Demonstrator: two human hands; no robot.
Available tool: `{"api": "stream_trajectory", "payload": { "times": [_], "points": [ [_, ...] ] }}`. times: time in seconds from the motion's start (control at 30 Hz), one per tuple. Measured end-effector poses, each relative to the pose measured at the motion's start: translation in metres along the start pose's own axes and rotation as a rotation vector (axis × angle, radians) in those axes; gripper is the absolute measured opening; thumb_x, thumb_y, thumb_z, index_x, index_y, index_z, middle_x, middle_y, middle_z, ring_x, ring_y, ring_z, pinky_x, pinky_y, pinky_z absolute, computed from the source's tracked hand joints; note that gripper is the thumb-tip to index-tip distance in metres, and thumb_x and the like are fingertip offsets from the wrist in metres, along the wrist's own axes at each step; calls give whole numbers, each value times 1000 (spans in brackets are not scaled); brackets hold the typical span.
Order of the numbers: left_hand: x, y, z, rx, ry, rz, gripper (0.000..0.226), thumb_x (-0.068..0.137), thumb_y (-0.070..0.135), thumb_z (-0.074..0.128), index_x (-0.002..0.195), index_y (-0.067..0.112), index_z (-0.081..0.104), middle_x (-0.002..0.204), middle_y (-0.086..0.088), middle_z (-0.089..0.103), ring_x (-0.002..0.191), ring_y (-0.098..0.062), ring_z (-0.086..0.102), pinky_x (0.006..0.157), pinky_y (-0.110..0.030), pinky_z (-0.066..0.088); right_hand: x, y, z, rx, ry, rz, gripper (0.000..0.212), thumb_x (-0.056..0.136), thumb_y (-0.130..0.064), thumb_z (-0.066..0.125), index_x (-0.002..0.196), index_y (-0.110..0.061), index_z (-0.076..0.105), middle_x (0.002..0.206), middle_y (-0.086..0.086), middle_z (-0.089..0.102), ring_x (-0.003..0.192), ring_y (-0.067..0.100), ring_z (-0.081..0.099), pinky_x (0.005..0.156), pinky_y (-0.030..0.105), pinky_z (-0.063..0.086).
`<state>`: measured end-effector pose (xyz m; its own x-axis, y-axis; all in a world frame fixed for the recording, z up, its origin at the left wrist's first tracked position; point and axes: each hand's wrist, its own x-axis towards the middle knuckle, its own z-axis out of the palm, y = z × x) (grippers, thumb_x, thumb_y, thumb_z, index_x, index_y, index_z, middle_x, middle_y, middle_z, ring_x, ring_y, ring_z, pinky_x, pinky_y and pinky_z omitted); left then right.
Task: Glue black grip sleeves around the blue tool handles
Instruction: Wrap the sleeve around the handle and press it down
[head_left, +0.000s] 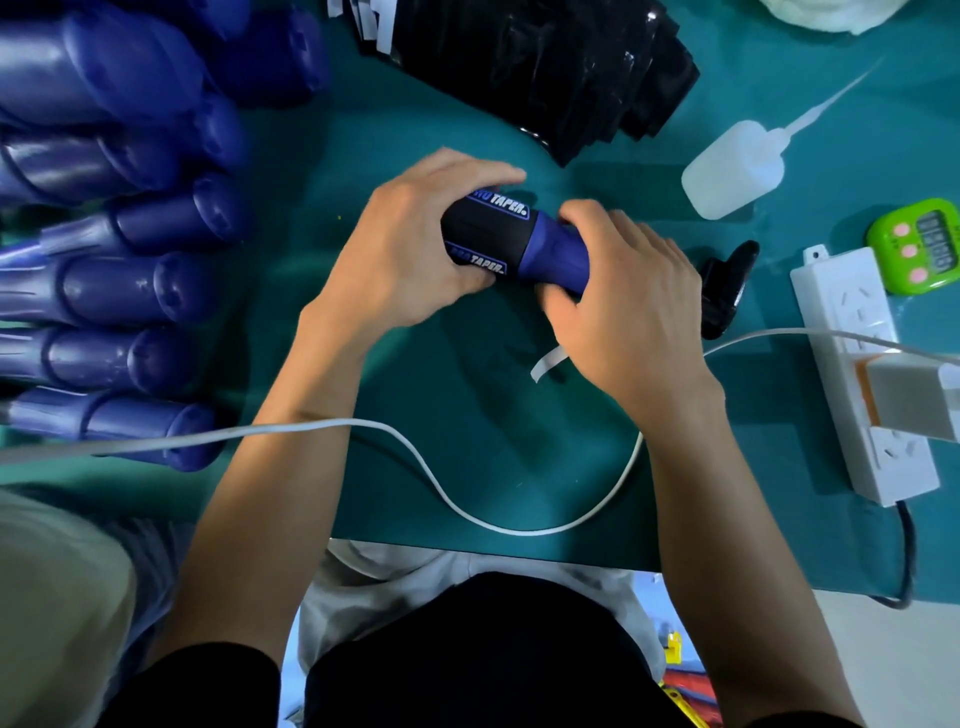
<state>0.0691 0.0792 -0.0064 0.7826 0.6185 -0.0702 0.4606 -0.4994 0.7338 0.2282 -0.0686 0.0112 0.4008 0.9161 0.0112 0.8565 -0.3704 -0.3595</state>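
Note:
A blue tool handle (558, 254) lies across the middle of the green mat, held between both hands. A black grip sleeve (480, 236) printed "PRO TAPER" is wrapped round its left part. My left hand (402, 249) grips the sleeved end, fingers curled over the top and thumb below. My right hand (623, 301) grips the bare blue end. Several bare blue handles (130, 291) are stacked at the left. A pile of black sleeves (561, 78) lies at the top centre. A translucent glue bottle (735, 169) with a long nozzle lies at the upper right.
A white power strip (862, 374) lies at the right with a plug in it, and its white cable (467, 499) loops across the mat near my forearms. A green timer (919, 244) sits at the far right. A black object (724, 286) and a white paper strip (548, 361) lie beside my right hand.

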Motion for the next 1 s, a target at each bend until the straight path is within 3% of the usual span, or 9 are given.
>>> {"api": "stream_trajectory", "payload": {
  "times": [0.13,0.27,0.6,0.73,0.8,0.87,1.0],
  "points": [
    [0,-3,-7,-186,-12,-65,82,51,36,93,125,48,60,109,21,70,101,-3,66,89,-17,49,-2,7,-9,50,34,-43,41,80,-31,75,117,-18,61,86,-3,68,75,29,58,66,34,30],
    [1,-3,-9,-239,-27,-52,63,51,39,93,105,44,61,96,23,67,84,-2,60,74,-18,46,-4,10,-15,35,11,-88,38,84,-38,72,115,-20,61,84,-2,67,71,31,58,62,36,35],
    [4,-5,-7,-315,-37,-33,60,52,36,95,103,42,64,95,22,67,84,-6,61,74,-29,50,-5,12,-16,31,28,-105,32,85,-37,71,111,-19,62,79,-3,65,67,30,54,59,35,33],
    [4,-7,-10,-446,-53,-12,53,63,29,94,108,37,68,104,6,71,92,-13,63,83,-36,51,-3,12,-10,138,27,-21,39,77,-24,80,113,-18,66,80,1,68,70,33,57,65,41,47],
    [4,-8,-13,-525,-52,23,43,75,27,88,114,23,72,112,-9,72,105,-19,66,94,-38,51,-2,10,-6,105,64,-18,41,74,-16,80,114,-15,69,83,3,69,73,35,58,70,42,45],
    [3,-13,-18,-566,-93,76,40,80,20,82,118,12,72,123,-11,70,119,-23,65,101,-37,49,-1,8,-3,76,102,-27,37,75,-11,77,111,-13,71,84,5,67,75,35,57,73,40,42],
    [-2,-25,-26,-620,-191,84,57,74,-4,75,121,27,76,138,-3,67,131,-27,61,102,-32,48,-1,11,-2,92,51,-49,30,78,-15,76,107,-16,72,85,1,65,78,30,54,73,37,37]
  ]
}}
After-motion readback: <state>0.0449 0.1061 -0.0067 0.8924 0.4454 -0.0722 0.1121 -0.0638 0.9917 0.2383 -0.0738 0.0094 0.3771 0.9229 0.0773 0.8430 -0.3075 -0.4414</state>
